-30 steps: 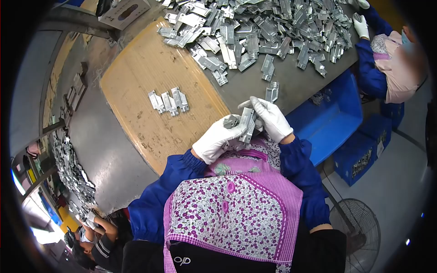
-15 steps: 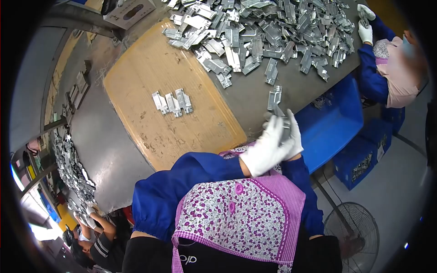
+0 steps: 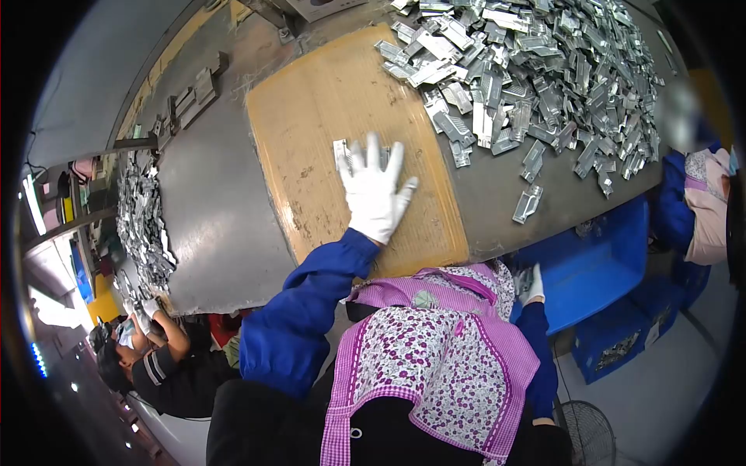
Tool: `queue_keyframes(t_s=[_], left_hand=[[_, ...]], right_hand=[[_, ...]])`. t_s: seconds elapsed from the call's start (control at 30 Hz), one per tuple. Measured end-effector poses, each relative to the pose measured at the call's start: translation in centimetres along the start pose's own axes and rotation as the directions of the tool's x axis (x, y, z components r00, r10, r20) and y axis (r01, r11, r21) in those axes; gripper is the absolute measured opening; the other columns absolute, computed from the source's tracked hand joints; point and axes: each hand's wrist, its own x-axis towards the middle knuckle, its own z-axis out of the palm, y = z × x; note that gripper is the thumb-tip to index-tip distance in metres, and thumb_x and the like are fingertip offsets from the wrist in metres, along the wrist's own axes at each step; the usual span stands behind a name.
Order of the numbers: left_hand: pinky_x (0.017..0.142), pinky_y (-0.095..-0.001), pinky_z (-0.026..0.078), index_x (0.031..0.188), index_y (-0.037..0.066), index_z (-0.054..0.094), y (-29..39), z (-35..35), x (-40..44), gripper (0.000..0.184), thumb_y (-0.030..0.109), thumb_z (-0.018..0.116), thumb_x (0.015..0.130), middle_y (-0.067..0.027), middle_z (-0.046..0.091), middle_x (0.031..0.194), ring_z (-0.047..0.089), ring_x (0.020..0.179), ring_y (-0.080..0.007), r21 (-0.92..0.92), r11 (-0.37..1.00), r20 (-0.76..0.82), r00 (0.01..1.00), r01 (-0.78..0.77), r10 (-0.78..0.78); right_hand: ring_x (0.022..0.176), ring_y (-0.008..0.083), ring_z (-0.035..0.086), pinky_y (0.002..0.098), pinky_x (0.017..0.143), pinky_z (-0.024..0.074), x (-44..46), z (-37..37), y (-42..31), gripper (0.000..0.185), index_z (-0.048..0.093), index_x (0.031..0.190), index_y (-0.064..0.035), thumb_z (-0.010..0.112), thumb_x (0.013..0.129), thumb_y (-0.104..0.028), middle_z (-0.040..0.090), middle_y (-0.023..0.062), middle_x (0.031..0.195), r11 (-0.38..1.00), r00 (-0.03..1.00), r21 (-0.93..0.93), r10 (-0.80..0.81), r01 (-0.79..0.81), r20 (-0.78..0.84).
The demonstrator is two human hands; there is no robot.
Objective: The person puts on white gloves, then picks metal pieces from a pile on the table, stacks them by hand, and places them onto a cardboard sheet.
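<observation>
My left hand (image 3: pixel 374 194), in a white glove, lies over the brown cardboard sheet (image 3: pixel 326 101) with fingers spread. Beneath its fingers are small stamped metal parts (image 3: pixel 339 147), mostly covered by the hand. Low at the right, beside my apron, my right hand (image 3: pixel 533 289) is at the near edge of a blue bin (image 3: pixel 598 268). Its fingers are curled around grey metal parts, partly hidden and hard to count. A single loose metal part (image 3: pixel 528 204) lies on the grey table between the sheet and the bin.
A large heap of metal parts (image 3: pixel 544 78) covers the table's far right. Another pile (image 3: pixel 144 221) lies at the left, near a co-worker (image 3: pixel 167 357). A second person (image 3: pixel 703 202) sits at the right. Lower blue crates (image 3: pixel 614 349) and a fan (image 3: pixel 587 435) stand on the floor.
My hands were together over metal parts near the bin. The left has moved left onto the parts on the cardboard; the right has gone down to the bin's edge. The view has shifted.
</observation>
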Motion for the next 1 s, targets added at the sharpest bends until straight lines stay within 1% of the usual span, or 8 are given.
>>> queue_keyframes(t_s=[0.1,0.23,0.5,0.63,0.7,0.77,0.9,1.0], left_hand=[[0.103,-0.0621,0.022,0.134,0.018,0.045,-1.7,0.6,-0.5,0.063,0.046,0.061,0.08,-0.0251,0.034,0.14,0.03,0.128,-0.0473,0.054,0.996,-0.028,0.998,0.064,-0.063],[0.102,-0.0632,0.022,0.135,0.017,0.044,-2.5,1.7,0.3,0.058,0.044,0.056,0.084,-0.0252,0.034,0.139,0.029,0.128,-0.0472,0.047,0.991,-0.071,0.99,0.126,-0.122],[0.104,-0.061,0.022,0.139,0.015,0.039,-5.2,3.1,4.6,0.063,0.052,0.047,0.088,-0.0252,0.031,0.142,0.031,0.128,-0.0451,0.129,0.909,-0.197,0.908,0.397,-0.369],[0.107,-0.0568,0.018,0.133,0.01,0.046,-3.3,1.5,4.4,0.058,0.044,0.054,0.086,-0.0259,0.031,0.142,0.026,0.131,-0.0465,0.079,0.959,-0.268,0.932,0.273,-0.243],[0.107,-0.0536,0.023,0.129,0.008,0.049,-0.9,0.4,3.3,0.052,0.03,0.062,0.083,-0.0255,0.033,0.141,0.03,0.129,-0.0456,-0.117,0.993,-0.314,0.948,0.019,-0.055],[0.105,-0.0497,0.03,0.126,0.007,0.05,2.1,0.0,1.3,0.05,0.018,0.066,0.08,-0.0239,0.037,0.138,0.037,0.124,-0.0432,-0.35,0.923,-0.311,0.949,-0.16,0.047],[0.089,-0.0369,0.046,0.116,0.006,0.058,6.7,-0.2,-1.2,0.036,0.011,0.064,0.082,-0.0163,0.059,0.111,0.056,0.105,-0.0318,-0.701,0.672,-0.135,0.97,-0.239,0.204],[0.078,-0.0303,0.049,0.107,0.003,0.064,8.7,-0.6,-2.5,0.025,0.018,0.058,0.088,-0.0104,0.065,0.087,0.063,0.08,-0.0239,-0.831,0.554,0.274,0.91,0.06,0.313]], right_hand=[[0.08,0.0245,0.062,0.0352,0.071,0.0503,8.1,-5.1,3.4,0.041,0.06,0.105,-0.0053,0.064,0.083,-0.04,0.066,0.0089,0.085,0.844,0.989,-0.521,-0.146,0.132,0.014],[0.095,0.0341,0.062,0.0375,0.082,0.0476,5.4,-2.4,1.3,0.048,0.057,0.112,0.003,0.064,0.082,-0.033,0.066,0.0174,0.103,0.111,0.863,-0.988,-0.504,0.111,0.04],[0.093,0.0187,0.06,0.0348,0.083,0.0482,-7.9,9.1,-9.0,0.037,0.057,0.114,-0.0002,0.058,0.092,-0.03,0.064,0.0162,0.104,0.405,0.574,-0.692,-0.819,0.598,0.016],[0.089,0.0252,0.06,0.0357,0.081,0.0487,-11.7,15.2,-11.0,0.049,0.057,0.113,-0.0039,0.069,0.082,-0.04,0.058,0.0167,0.104,0.025,0.381,-0.81,-0.891,0.586,0.248],[0.091,0.031,0.058,0.0395,0.081,0.0487,-15.5,18.1,-10.9,0.056,0.057,0.111,-0.0044,0.073,0.074,-0.044,0.054,0.0166,0.107,-0.237,0.308,-0.953,-0.907,0.187,0.286],[0.094,0.0319,0.057,0.041,0.081,0.0484,-16.4,18.9,-10.6,0.058,0.056,0.11,-0.0043,0.074,0.073,-0.046,0.054,0.0173,0.108,-0.252,0.224,-0.92,-0.919,0.3,0.324],[0.094,0.0306,0.058,0.0404,0.08,0.0489,-16.9,23.2,-8.8,0.06,0.052,0.118,-0.0055,0.072,0.074,-0.042,0.053,0.0137,0.113,-0.023,0.545,-0.888,-0.782,0.46,0.303],[0.098,0.0311,0.059,0.0399,0.079,0.05,-14.6,24.9,-7.9,0.06,0.048,0.123,-0.0094,0.071,0.075,-0.035,0.053,0.0128,0.114,-0.178,0.406,-0.866,-0.826,0.467,0.39]])
